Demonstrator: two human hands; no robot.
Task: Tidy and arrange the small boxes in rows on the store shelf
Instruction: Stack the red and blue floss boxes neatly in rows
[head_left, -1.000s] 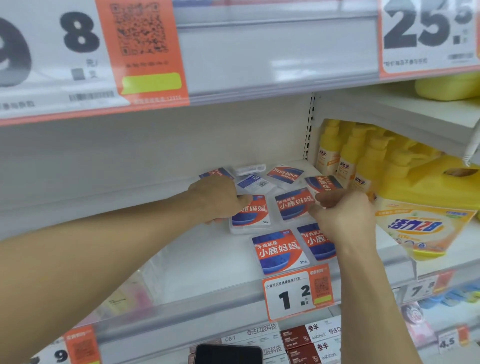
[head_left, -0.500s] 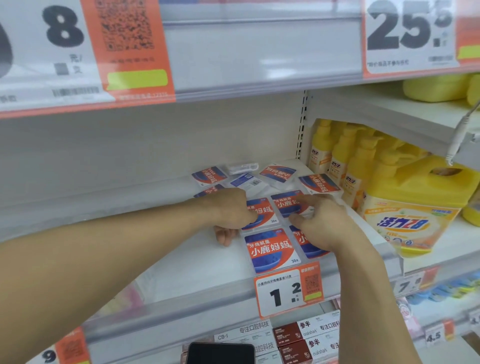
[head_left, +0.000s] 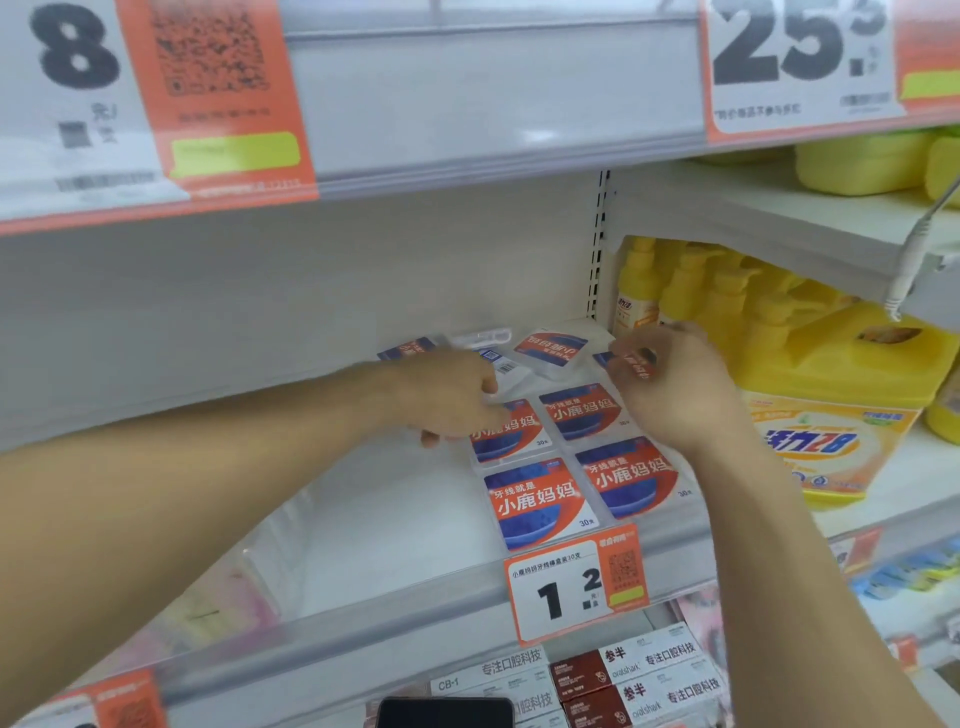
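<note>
Several flat clear boxes with orange and blue labels lie on the white shelf (head_left: 374, 525). Two sit in the front row (head_left: 535, 501) (head_left: 626, 478), two more just behind (head_left: 511, 431) (head_left: 582, 410). Further back lie loose ones: an upside-down box (head_left: 551, 349), a box showing its barcode side (head_left: 501, 364) and one at the back left (head_left: 408, 347). My left hand (head_left: 447, 395) rests over the left second-row box, fingers curled at its edge. My right hand (head_left: 670, 384) is raised at the back right, fingers closed on a small orange-labelled box (head_left: 636, 361).
Yellow pump bottles (head_left: 675, 291) and a big yellow detergent jug (head_left: 841, 395) stand close to the right of the boxes. An orange price tag (head_left: 576, 584) hangs on the shelf's front rail. The upper shelf edge (head_left: 467, 104) overhangs. A dark phone (head_left: 444, 713) shows at the bottom.
My right hand has moved back from the front-right boxes and taken up a box at the back right. The left hand shifted slightly back; the front-right box is now uncovered.
</note>
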